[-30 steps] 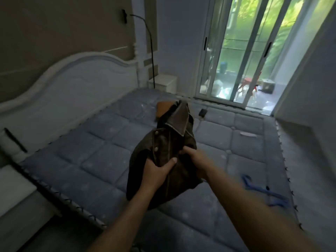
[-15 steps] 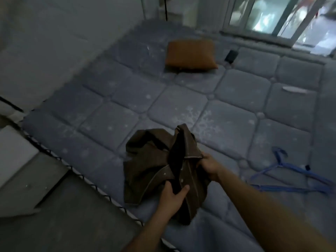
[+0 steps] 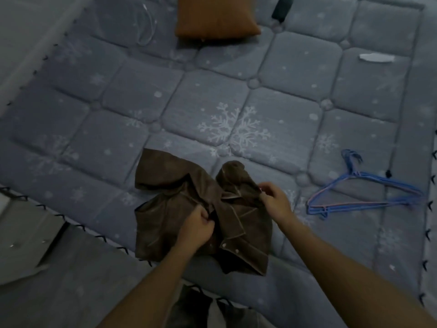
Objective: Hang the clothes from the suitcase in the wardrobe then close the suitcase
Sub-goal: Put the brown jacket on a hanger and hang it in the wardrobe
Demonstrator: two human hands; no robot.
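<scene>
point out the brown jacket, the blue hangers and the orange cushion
brown jacket (image 3: 165,223): head view, left front panel
blue hangers (image 3: 369,196): head view, lower bars
orange cushion (image 3: 212,17): head view, top face

A brown button-front jacket (image 3: 165,223) lies crumpled near the bed's (image 3: 212,95) front edge, its collar turned up. Thin blue wire hangers (image 3: 361,192) lie stacked flat to its right, apart from it.

Cut off and hidden
Orange cushion (image 3: 216,18) and black object (image 3: 281,7) clipped by the top edge — left hand (image 3: 195,227) fingertips buried in jacket (image 3: 165,223) folds
</scene>
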